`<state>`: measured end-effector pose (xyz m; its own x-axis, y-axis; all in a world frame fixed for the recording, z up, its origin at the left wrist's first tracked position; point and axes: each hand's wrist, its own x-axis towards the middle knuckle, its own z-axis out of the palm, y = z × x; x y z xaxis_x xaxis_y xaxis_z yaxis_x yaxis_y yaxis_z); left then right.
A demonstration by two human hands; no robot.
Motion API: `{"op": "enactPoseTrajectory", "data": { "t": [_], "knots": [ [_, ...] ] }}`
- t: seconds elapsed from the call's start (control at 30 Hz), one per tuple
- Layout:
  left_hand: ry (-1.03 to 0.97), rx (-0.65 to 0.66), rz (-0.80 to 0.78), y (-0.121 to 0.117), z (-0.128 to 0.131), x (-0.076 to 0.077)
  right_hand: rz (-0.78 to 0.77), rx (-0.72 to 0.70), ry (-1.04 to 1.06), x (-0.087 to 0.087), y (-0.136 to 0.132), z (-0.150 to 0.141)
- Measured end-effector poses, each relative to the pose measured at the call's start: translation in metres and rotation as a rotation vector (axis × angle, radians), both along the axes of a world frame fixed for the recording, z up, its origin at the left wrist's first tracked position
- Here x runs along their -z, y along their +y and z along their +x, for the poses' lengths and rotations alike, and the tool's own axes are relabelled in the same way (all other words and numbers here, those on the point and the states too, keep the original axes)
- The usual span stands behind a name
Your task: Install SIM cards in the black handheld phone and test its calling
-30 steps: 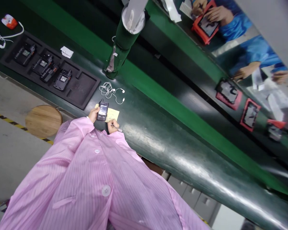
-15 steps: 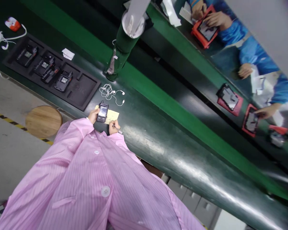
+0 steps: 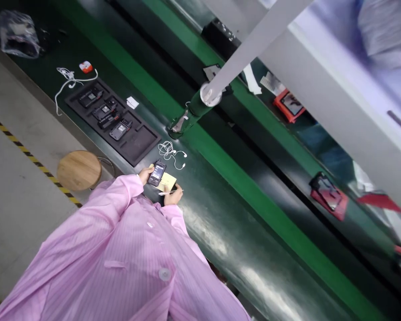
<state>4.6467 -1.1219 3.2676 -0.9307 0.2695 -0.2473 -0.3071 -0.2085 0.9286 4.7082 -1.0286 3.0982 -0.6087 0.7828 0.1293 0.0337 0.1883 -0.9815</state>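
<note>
My left hand (image 3: 145, 174) is closed on a black handheld radio (image 3: 157, 173) with a stubby antenna, a lit screen and keys below it. The radio lies over part of a yellow note paper (image 3: 168, 180), whose handwriting is too small to read. At the paper's lower right edge, my right hand (image 3: 174, 196) grips a pen (image 3: 165, 193), held sideways across the fingers. Something dark by those fingers is too small to make out. White wired earphones (image 3: 169, 150) lie loosely coiled just beyond the radio.
A black foam tray (image 3: 143, 145) holds several similar radios (image 3: 119, 129). Beyond it are a white paper slip (image 3: 132, 102) and a white cable (image 3: 59, 96). A green post (image 3: 197, 107) rises from the bench. A round wooden stool (image 3: 79, 170) stands at left. Red-cased devices (image 3: 329, 196) lie across the bench.
The view has swung, so the bench sits further right and lower. My right hand has shifted from writing posture to holding the pen sideways. The left hand still holds the radio.
</note>
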Motion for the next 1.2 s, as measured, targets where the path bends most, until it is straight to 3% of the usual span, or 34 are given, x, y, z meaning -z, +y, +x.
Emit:
{"op": "enactPoseTrajectory", "data": {
  "t": [0.17, 0.37, 0.5, 0.63, 0.8, 0.97, 1.1, 1.2],
  "knots": [
    [0.045, 0.043, 0.007, -0.026, 0.023, -0.046, 0.013, 0.002, -0.191, -0.021, -0.026, -0.025],
    [0.216, -0.022, -0.037, -0.094, 0.046, -0.136, 0.081, -0.060, -0.225, -0.040, -0.026, -0.028],
    [0.355, -0.125, -0.077, -0.128, 0.033, -0.197, 0.201, -0.128, -0.175, -0.044, -0.042, -0.027],
    [0.470, -0.177, -0.120, -0.133, 0.003, -0.256, 0.247, -0.131, -0.165, -0.056, -0.088, -0.028],
    [0.549, -0.110, -0.145, -0.122, -0.007, -0.319, 0.199, 0.032, -0.251, -0.076, -0.132, -0.037],
    [0.598, -0.031, -0.141, -0.119, 0.015, -0.356, 0.139, 0.152, -0.316, -0.080, -0.123, -0.059],
    [0.627, 0.008, -0.136, -0.121, 0.038, -0.367, 0.144, 0.144, -0.336, -0.076, -0.116, -0.069],
    [0.637, 0.033, -0.140, -0.125, 0.054, -0.371, 0.159, 0.125, -0.315, -0.077, -0.131, -0.069]
  ]
}}
